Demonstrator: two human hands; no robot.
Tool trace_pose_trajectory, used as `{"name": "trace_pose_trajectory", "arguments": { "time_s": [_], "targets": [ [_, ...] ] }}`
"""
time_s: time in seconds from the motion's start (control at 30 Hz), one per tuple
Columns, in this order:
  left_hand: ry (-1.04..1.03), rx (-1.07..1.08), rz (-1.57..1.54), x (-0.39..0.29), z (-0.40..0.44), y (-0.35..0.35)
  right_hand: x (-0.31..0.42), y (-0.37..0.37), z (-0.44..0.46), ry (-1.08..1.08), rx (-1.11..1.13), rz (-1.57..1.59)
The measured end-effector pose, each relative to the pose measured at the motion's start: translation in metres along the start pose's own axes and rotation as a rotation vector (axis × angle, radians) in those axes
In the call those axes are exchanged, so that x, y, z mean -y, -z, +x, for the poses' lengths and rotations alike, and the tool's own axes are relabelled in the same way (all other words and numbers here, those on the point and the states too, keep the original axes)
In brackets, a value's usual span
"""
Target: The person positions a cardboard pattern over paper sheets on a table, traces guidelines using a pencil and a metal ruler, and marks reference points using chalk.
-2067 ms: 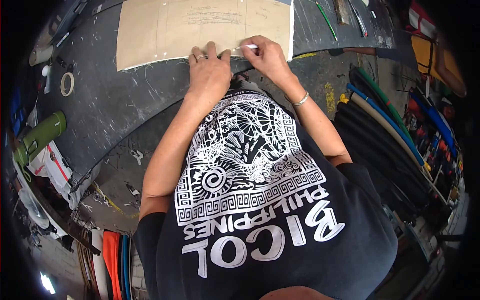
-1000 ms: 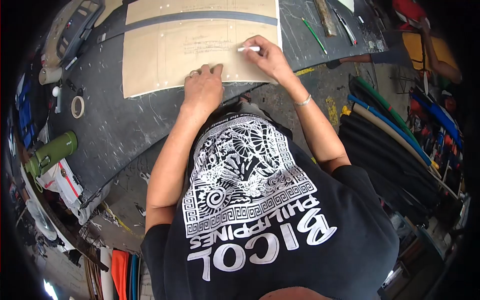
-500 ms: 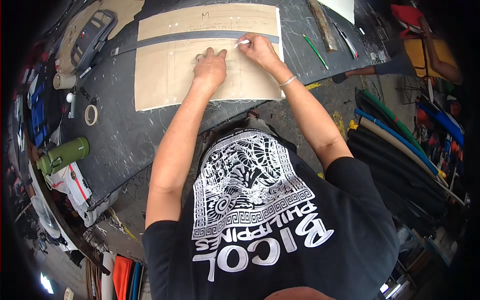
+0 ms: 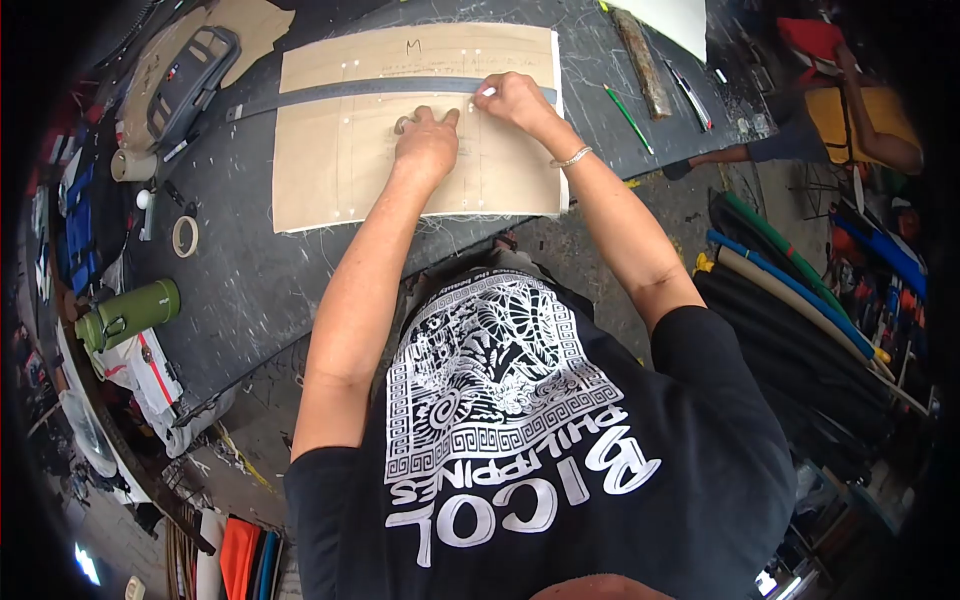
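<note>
A brown paper pattern marked with an "M", pencil lines and small pale dots lies on the dark table, with white material showing under its edge. Across its upper part runs a long grey ruler. My left hand rests on the paper just below the ruler, fingers spread and pressed down, with nothing in it. Closed in a pinch, my right hand holds a white marker whose lower end is near the paper at the ruler's lower edge.
On the dark table are a tape roll, a grey plastic part, a green pencil and a wooden stick. A green bottle stands left. Fabric rolls lie right; another person is at upper right.
The view has shifted up the paper, bringing the ruler and the "M" into sight. Both hands have moved up the paper to near the ruler, the marker still in my right hand.
</note>
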State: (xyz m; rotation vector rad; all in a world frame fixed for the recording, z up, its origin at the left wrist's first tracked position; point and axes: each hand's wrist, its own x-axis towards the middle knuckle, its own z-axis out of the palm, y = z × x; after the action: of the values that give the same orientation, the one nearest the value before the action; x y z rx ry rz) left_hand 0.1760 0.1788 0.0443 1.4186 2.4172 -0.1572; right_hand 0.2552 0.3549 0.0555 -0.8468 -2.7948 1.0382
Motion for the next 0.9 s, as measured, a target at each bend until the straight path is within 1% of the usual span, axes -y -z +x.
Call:
{"name": "trace_pose_trajectory", "arguments": {
  "time_s": [0.03, 0.13, 0.27, 0.37, 0.47, 0.67, 0.77, 0.9],
  "targets": [
    [-0.013, 0.009, 0.006, 0.000, -0.002, 0.005, 0.000, 0.004, 0.008, -0.007, 0.023, -0.001],
    [-0.018, 0.003, 0.015, 0.002, 0.001, 0.003, -0.003, 0.009, 0.032, -0.032, -0.110, 0.209],
    [0.055, 0.035, -0.016, -0.006, -0.008, 0.017, -0.025, -0.007, 0.075, 0.118, -0.232, 0.147],
    [0.075, 0.031, -0.025, -0.002, -0.004, 0.006, -0.017, -0.003, 0.081, 0.076, -0.172, 0.103],
    [0.071, 0.016, -0.012, -0.004, -0.003, 0.007, -0.016, -0.003, 0.083, 0.124, -0.213, 0.045],
    [0.088, 0.016, -0.017, -0.005, -0.007, 0.008, -0.011, -0.002, 0.086, 0.055, -0.117, 0.022],
    [0.075, 0.004, -0.009, -0.004, -0.003, 0.005, -0.006, -0.005, 0.088, 0.037, -0.144, -0.074],
    [0.056, -0.016, -0.026, -0.003, -0.001, -0.002, -0.012, -0.002, 0.092, -0.042, -0.187, 0.015]
  ]
}}
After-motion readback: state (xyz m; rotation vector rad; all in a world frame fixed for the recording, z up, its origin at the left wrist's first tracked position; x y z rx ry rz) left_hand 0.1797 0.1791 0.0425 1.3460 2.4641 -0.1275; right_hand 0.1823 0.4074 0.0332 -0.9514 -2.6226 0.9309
